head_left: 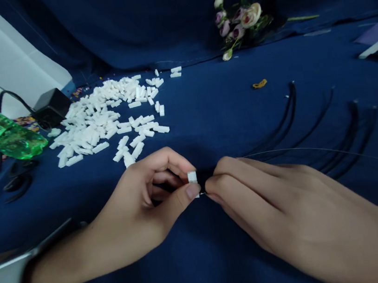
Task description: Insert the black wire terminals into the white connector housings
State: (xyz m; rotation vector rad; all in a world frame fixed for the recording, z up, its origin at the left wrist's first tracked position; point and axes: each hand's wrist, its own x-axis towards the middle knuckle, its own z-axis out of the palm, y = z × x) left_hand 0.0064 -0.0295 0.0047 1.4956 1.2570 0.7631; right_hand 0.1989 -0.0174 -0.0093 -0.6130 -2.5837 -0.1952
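Note:
Between its thumb and index finger, my left hand (pixel 151 198) pinches a small white connector housing (pixel 192 177), held upright. My right hand (pixel 276 209) is closed just to the right of it, back of the hand toward me. A tiny metal tip (pixel 202 193) pokes out from the right fingertips and meets the lower part of the housing or lies close beside it; I cannot tell which. What it belongs to is hidden in the fingers. Beyond my left hand lies a loose heap of similar white housings (pixel 97 126).
Black wires (pixel 286 116) with small metal ends lie beyond my right hand, and a thin pale strand (pixel 295 148) passes near them. At left are a green bottle (pixel 5 132) and a black box (pixel 52 107). Artificial flowers (pixel 241 24) rest at the back on blue cloth (pixel 204 97).

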